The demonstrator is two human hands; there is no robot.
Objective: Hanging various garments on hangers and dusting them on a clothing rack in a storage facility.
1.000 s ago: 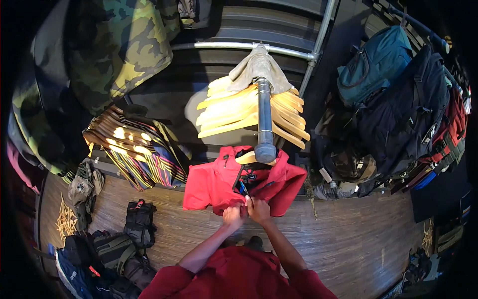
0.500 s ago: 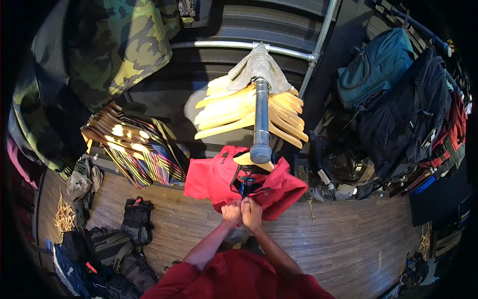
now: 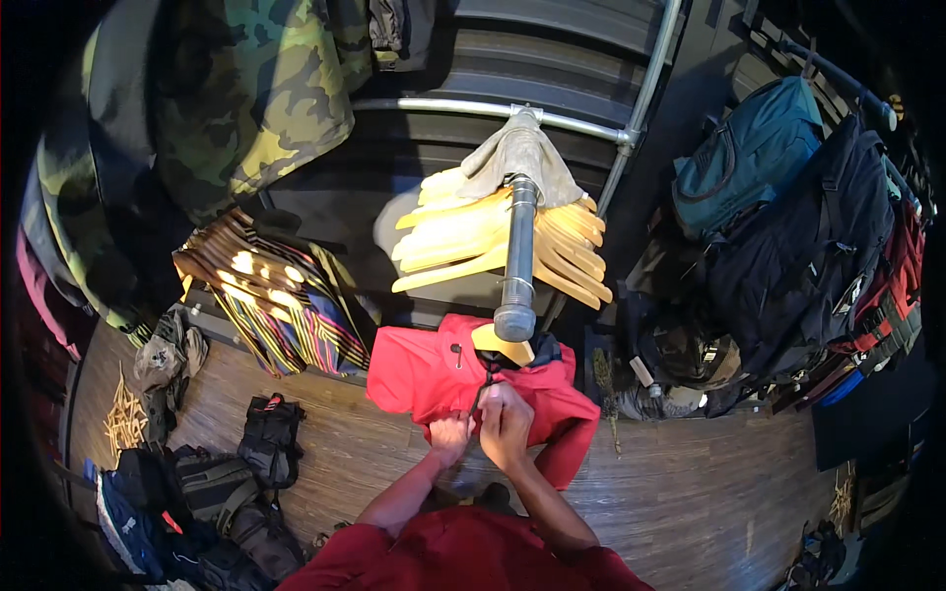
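A red jacket [image 3: 414, 366] hangs on a wooden hanger [image 3: 501, 347] at the near end of a dark metal rail [image 3: 520, 261]. My left hand [image 3: 452, 437] is closed on the jacket's front edge, low down. Slightly higher and to the right, my right hand [image 3: 506, 422] pinches at the front zipper, close below the collar; its fingers hide the zipper pull. The front panels now meet between my hands, and a dark lining shows at the neck.
Bare wooden hangers [image 3: 453, 251] and a grey cloth [image 3: 522, 158] hang farther along the rail. Striped garments [image 3: 296, 315] and camouflage clothing [image 3: 296, 108] hang at left. Backpacks lie on the floor at lower left [image 3: 271, 438]; a teal backpack [image 3: 749, 148] and dark bags hang at right.
My right hand has moved up the jacket's front toward the collar, apart from my left hand, which stays low. The open neck has narrowed as the front closed.
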